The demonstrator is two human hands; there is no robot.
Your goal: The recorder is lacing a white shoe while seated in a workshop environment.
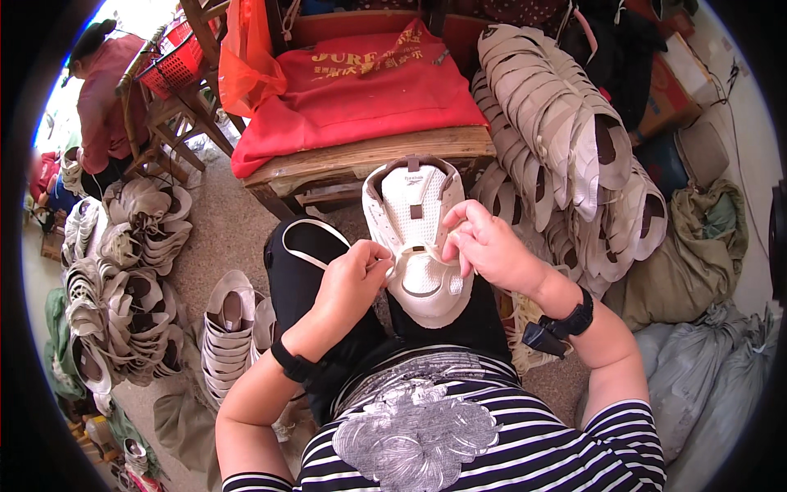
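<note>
Head view | your left hand (354, 277) and right hand (489, 246) pinch white perforated shoe upper (416, 238) at frame centre | lacing barely begun, eyelets empty | finished stacks of beige uppers (566, 139) upper right

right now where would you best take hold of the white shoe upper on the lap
Take the white shoe upper by its two side edges near the middle, one from the left and one from the right. It lies flat on the lap, toe toward the person, so both rims are exposed. The left hand and right hand already pinch there; the soft mesh centre offers no firm grip.
</note>
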